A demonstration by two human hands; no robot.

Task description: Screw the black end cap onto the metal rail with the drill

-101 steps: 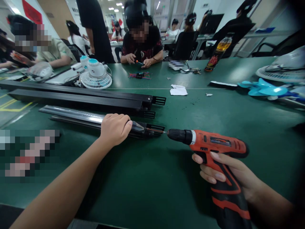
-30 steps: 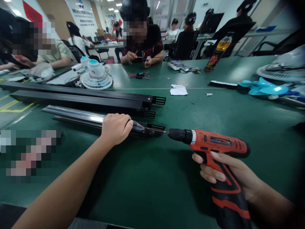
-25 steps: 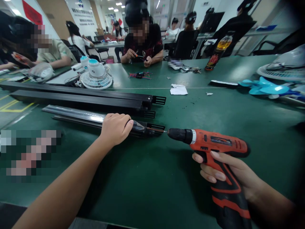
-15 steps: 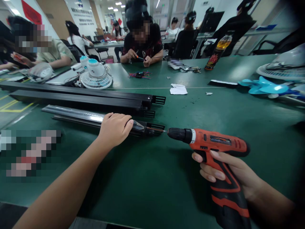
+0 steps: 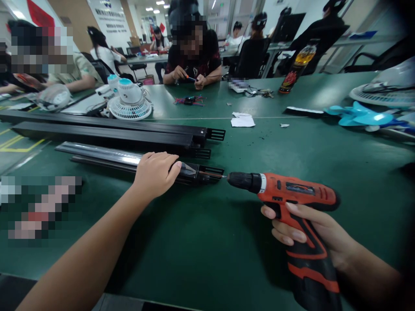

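My left hand [image 5: 156,173] is wrapped over a long, glossy black bar [image 5: 100,152] lying on the green table, near its right end. A slotted black bracket [image 5: 212,171] sticks out from that end. In my right hand [image 5: 301,224] is an orange and black cordless drill [image 5: 298,190], gripped by its handle with a finger at the trigger. The drill points left, and its thin bit reaches in along the bracket to the bar's end. Where exactly the tip sits cannot be made out.
Behind the bar lie more long black bars [image 5: 129,134] with slotted ends. White fans [image 5: 129,103], a bundle of wires [image 5: 189,100], paper scraps [image 5: 243,120], a drink bottle [image 5: 296,69] and blue fan blades [image 5: 363,114] are farther back. A co-worker [image 5: 193,56] sits opposite, holding a screwdriver.
Almost nothing differs. Both hands, the bar and the drill keep their places, and the view has shifted very slightly.
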